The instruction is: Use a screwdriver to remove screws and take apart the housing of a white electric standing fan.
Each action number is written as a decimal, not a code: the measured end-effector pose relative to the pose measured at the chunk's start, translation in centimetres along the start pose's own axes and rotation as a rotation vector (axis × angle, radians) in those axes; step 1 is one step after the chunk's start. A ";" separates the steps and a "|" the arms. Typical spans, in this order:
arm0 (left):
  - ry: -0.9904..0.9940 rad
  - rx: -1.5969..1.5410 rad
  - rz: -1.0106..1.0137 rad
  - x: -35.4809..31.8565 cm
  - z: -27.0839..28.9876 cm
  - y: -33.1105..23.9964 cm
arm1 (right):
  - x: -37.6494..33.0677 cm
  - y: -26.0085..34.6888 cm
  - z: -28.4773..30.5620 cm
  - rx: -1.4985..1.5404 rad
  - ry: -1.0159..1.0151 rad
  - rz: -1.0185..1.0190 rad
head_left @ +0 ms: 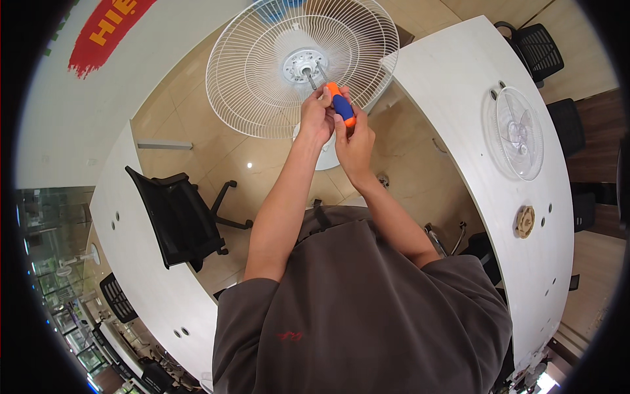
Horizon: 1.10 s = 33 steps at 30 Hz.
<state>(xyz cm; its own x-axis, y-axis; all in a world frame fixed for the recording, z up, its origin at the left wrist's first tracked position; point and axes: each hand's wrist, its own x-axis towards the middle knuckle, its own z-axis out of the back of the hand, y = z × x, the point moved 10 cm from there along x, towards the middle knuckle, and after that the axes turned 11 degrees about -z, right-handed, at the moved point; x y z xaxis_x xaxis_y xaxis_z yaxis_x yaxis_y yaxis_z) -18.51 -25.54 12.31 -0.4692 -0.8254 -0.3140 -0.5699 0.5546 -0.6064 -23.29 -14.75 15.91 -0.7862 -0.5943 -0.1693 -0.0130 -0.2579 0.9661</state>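
Note:
A white fan grille [243, 72] stands upright in front of me, with a round hub plate [294, 59] and a metal motor shaft [309, 77] sticking out of its middle. My right hand [355, 146] is closed around the blue and orange handle of a screwdriver [342, 108], whose thin blade runs up toward the hub. Beside it, my left hand [316, 122] is closed, fingertips pinched together by the motor shaft and the handle's orange front end. What lies between the left fingertips is hidden. The white fan base [327, 158] shows below the grille, partly behind my hands.
On the white table [446, 79] at the right lie a clear fan blade set [518, 131] and a small tan ring-shaped part [524, 222]. A black office chair [180, 217] stands at the left beside another white table [144, 262]. More black chairs [538, 51] stand beyond the right table.

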 end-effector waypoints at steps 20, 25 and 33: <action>0.219 -0.079 0.128 0.3 -0.1 1.6 | -1.2 3.7 0.8 -0.152 -0.176 0.464; 0.162 0.133 0.071 1.7 2.1 2.0 | -1.7 4.0 1.1 -0.223 -0.222 0.579; 0.215 -0.112 0.074 1.9 1.0 1.8 | -2.0 3.8 2.1 0.037 -0.179 0.391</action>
<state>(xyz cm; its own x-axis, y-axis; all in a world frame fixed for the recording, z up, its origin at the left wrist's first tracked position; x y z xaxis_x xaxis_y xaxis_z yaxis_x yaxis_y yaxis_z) -19.72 -26.23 9.93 -0.6383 -0.7472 -0.1852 -0.5940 0.6311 -0.4989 -23.05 -12.93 20.37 -0.8313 -0.4993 0.2443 0.2877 -0.0105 0.9577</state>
